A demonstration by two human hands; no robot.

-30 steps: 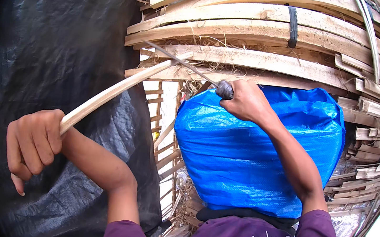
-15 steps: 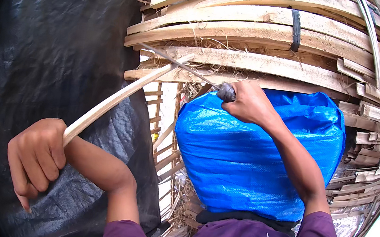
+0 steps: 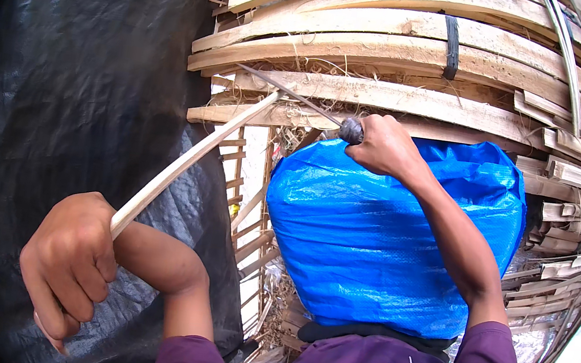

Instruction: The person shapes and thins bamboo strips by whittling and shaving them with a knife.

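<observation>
My left hand (image 3: 70,266), low at the left, is closed round the near end of a pale wooden strip (image 3: 195,153), probably split bamboo. The strip slants up and to the right, away from me. In my right hand (image 3: 387,146) is the dark wrapped handle of a knife (image 3: 294,96). Its long thin blade points up and left, crossing the strip close to its far end. I cannot tell how firmly blade and strip touch.
Long wooden slats (image 3: 390,95) with curled shavings lie across the far side, one bound by a black band (image 3: 452,48). A blue tarp (image 3: 387,231) covers my lap. Black sheeting (image 3: 89,96) hangs at left. Short split pieces (image 3: 580,212) are stacked at right.
My left hand has shifted right and slightly down, bringing the strip with it. My right hand and the knife have moved a little right and up along the strip's far end.
</observation>
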